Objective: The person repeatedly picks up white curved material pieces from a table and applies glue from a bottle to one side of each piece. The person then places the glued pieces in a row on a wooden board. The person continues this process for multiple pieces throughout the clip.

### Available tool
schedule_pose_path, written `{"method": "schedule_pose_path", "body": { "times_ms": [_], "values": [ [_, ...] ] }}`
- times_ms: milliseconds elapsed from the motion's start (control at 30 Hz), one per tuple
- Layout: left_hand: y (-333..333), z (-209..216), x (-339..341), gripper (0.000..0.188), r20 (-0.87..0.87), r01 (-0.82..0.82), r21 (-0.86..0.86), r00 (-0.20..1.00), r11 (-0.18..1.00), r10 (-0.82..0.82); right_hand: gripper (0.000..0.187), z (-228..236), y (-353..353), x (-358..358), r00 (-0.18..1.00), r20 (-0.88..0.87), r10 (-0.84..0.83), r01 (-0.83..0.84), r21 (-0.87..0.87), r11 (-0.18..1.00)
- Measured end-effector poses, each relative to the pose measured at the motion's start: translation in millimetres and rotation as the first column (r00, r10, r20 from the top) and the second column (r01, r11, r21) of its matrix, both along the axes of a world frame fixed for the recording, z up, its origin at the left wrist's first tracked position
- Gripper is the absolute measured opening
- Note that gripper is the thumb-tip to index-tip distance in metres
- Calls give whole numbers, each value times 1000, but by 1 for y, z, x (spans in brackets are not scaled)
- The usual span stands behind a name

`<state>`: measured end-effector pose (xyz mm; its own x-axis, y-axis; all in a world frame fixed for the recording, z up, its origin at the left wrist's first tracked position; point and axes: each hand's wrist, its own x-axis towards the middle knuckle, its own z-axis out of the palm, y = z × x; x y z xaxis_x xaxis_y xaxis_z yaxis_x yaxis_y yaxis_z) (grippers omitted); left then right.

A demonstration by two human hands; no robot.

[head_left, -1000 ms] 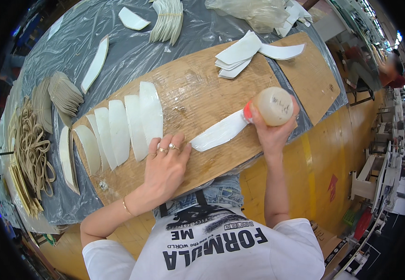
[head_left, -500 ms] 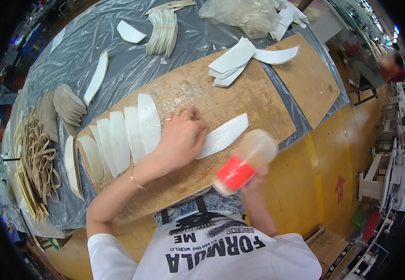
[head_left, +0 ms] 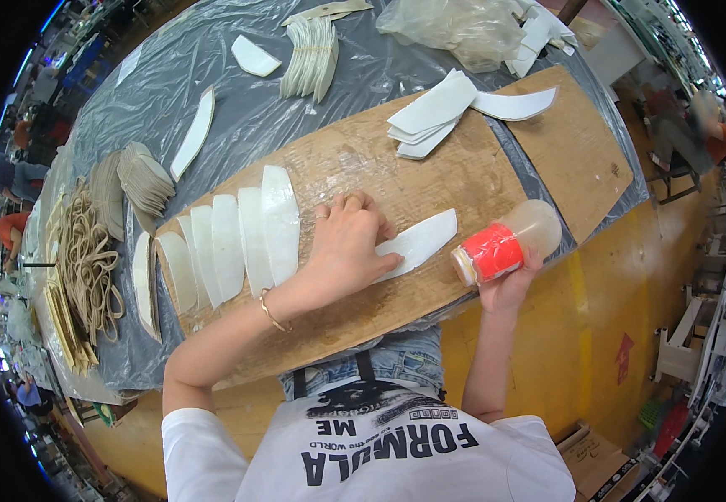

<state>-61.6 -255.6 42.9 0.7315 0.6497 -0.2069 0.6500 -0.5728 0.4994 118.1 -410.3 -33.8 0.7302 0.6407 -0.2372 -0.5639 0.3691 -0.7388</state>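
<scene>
My left hand (head_left: 348,244) presses flat on one end of a white curved piece (head_left: 420,242) lying on the wooden board (head_left: 480,180). My right hand (head_left: 507,284) holds a clear bottle with a red band (head_left: 503,244) tipped on its side, its mouth pointing at the free end of that piece, at the board's near edge. To the left, a row of several overlapping white pieces (head_left: 229,238) lies on the board.
A loose pile of white pieces (head_left: 438,113) lies at the board's far side. On the grey plastic sheet are a bundled stack (head_left: 311,54), a long strip (head_left: 195,134), tan stacks (head_left: 141,176), a tangle of bands (head_left: 87,268) and a clear bag (head_left: 455,29).
My left hand moved right from the board's near edge onto the single white piece. My right hand tipped the bottle over, swung it low and brought it back beside the piece.
</scene>
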Motion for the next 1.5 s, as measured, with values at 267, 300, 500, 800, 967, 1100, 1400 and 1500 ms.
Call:
{"method": "schedule_pose_path", "body": {
  "times_ms": [267, 300, 500, 800, 967, 1100, 1400, 1500],
  "values": [
    [17, 0, 0, 19, -22, 20, -375, 999, 927, -30, 67, -6, 1, 1, 999, 3, -32, 32, -3, 999],
    [23, 0, 0, 19, -47, -23, -467, 999, 884, 1, 66, -6, 0, 2, 1000, -12, -19, 19, 5, 1000],
    [48, 1, -10, 17, -56, -77, -695, 997, 715, 54, 67, -1, 2, -1, 998, -8, -58, 57, -27, 998],
    [48, 6, -37, 18, 100, -17, -832, 979, 555, 180, 73, 15, 6, -21, 922, 386, 2, 3, -13, 1000],
    [57, 16, -59, 20, 170, -195, -446, 940, 874, 296, 70, 15, 17, -16, 915, 403, 15, -18, 5, 1000],
    [63, 15, -72, 18, 110, -339, -95, 931, 936, 348, 67, 13, 23, -14, 953, 302, -22, 25, -6, 1000],
    [36, 9, -82, 10, -143, 18, 516, 988, 856, 65, 59, 5, 27, -14, 950, 311, 4, 2, -20, 1000],
    [36, 21, -78, 17, -254, 120, 605, 966, 787, 47, 58, 0, 26, -13, 956, 292, 4, -6, 3, 1000]
  ]
}}
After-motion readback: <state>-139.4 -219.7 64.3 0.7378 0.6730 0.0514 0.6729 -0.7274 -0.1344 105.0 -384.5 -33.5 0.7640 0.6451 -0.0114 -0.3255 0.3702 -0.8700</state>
